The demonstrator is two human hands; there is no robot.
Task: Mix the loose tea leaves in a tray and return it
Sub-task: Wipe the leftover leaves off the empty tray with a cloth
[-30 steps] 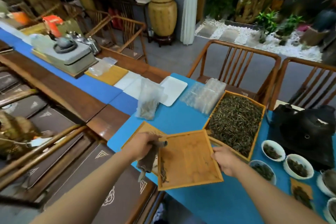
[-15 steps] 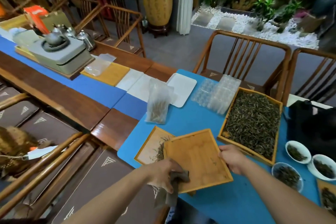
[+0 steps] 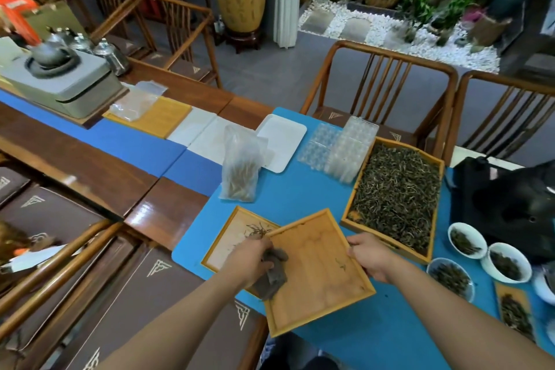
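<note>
Far left of the frame is chair backs and dark wooden table, nothing in play there. Moving in, the bag of pale leaves stands upright on the blue mat, well clear of the action.

Now the lower tray, at lower centre: more of it shows than half a second ago, with a small heap of leaves lying on its floor. The upper tray has swung and slid toward the bottom of the frame, its near corner now hanging off the mat's edge over open floor. Watch that overhang!

The left hand is curled tight round a grey cloth, which a second ago sat at the tray's left rim and now presses on its floor. I read this as wiping out an emptied tray; only a few stray leaves are left on it.

The right hand clamps the tray's right rim, fingers under, thumb on top.

Further right, the big tray of loose tea sits untouched, its near edge just beside that right hand. Mixing has not begun, I'd say. Bowls of tea crowd the right edge; the free room is the bare mat below.
</note>
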